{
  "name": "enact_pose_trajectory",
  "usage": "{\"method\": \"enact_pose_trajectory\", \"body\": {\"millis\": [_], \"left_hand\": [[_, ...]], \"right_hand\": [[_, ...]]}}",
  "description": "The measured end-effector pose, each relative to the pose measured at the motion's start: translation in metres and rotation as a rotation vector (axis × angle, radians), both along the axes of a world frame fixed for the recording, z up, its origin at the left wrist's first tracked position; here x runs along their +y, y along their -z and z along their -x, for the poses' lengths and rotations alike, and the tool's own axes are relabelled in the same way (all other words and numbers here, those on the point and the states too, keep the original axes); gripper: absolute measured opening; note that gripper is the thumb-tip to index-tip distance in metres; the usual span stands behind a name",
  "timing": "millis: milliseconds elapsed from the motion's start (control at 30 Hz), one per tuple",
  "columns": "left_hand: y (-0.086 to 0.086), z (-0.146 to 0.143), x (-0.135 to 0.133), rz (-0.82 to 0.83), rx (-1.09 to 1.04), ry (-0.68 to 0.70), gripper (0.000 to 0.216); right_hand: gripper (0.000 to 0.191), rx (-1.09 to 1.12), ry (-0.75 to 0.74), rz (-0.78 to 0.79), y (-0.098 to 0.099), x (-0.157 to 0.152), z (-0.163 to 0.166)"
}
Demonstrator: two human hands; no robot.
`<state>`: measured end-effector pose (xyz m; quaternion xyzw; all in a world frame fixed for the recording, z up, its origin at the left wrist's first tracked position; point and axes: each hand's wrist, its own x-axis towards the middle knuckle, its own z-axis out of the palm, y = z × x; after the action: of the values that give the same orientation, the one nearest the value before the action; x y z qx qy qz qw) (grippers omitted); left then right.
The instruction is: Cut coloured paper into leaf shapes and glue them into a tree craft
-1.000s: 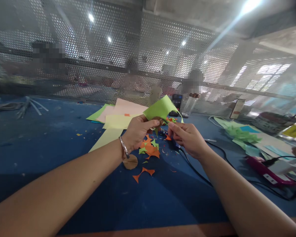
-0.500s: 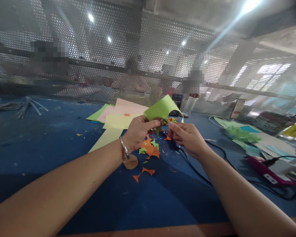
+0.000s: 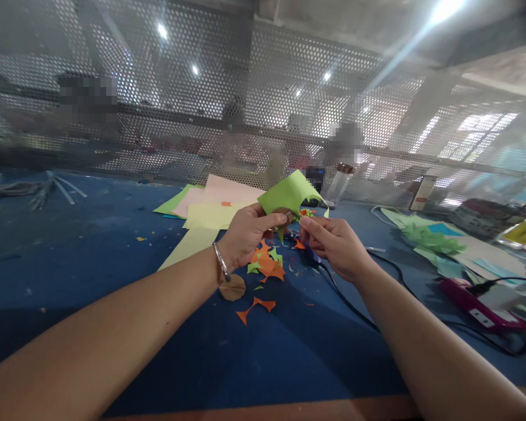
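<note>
A light green paper sheet is gripped between the thumb and fingers of my left hand, raised above the table. A brown paper piece lies against the sheet under my left thumb. The sheet's right side is cut into a curve, with a thin strip hanging off it. My right hand is closed in a pinch at the sheet's lower right edge; what its fingers hold is hidden. Orange scraps and green scraps lie below the hands. A brown paper disc rests by my left wrist.
Paper sheets are stacked behind my left hand. A black cable runs from a dark blue object below my right hand. A magenta power strip sits on the right. Across the back stands a perforated metal screen, people beyond it.
The green sheet and both hands have shifted very slightly to the right. My right hand stays at the sheet's edge. The scraps lie as before.
</note>
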<state>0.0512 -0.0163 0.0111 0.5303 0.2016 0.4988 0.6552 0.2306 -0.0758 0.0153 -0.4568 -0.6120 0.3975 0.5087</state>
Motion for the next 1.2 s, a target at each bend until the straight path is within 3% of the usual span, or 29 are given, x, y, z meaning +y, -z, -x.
{"method": "enact_pose_trajectory", "body": {"millis": [1200], "left_hand": [[0.0000, 0.0032, 0.0035, 0.002, 0.001, -0.010, 0.018]], "right_hand": [[0.050, 0.001, -0.004, 0.014, -0.0019, -0.0028, 0.0000]]}}
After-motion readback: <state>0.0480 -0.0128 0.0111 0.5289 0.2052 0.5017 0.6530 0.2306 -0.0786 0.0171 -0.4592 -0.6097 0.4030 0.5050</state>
